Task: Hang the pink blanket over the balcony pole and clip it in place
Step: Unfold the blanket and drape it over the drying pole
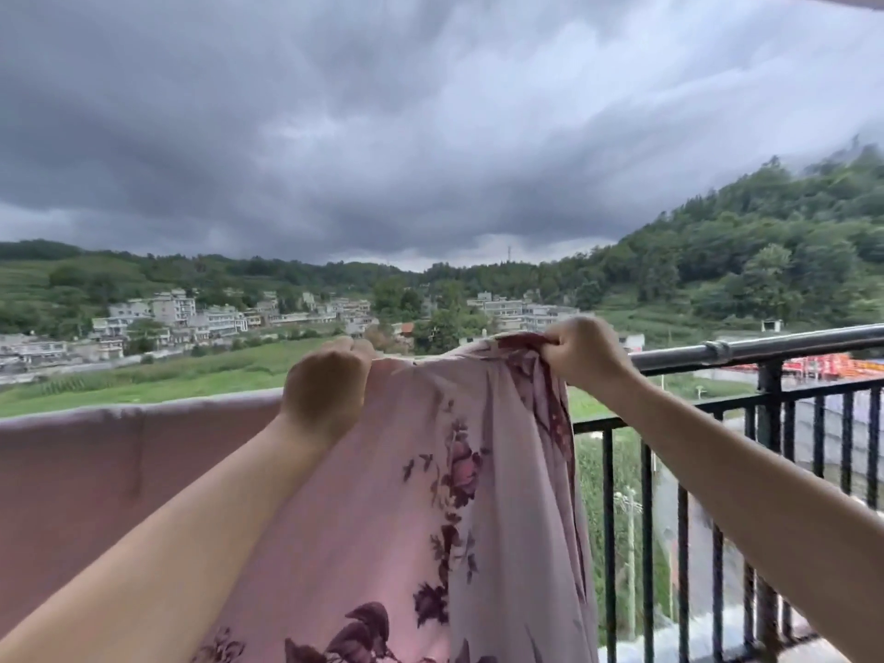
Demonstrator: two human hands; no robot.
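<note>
The pink blanket (392, 495), printed with dark purple flowers, hangs over the balcony pole (765, 349) and covers it from the left edge to the middle. My left hand (325, 390) is closed on the blanket's top fold at the pole. A little to the right, my right hand (581, 349) pinches a bunched top corner of the blanket, just above the pole. To the right of that hand the grey metal pole is bare. No clip is visible.
A black railing (717, 471) with vertical bars runs under the pole on the right. Beyond the balcony lie green fields, a cluster of white buildings (191, 318), wooded hills and a dark cloudy sky.
</note>
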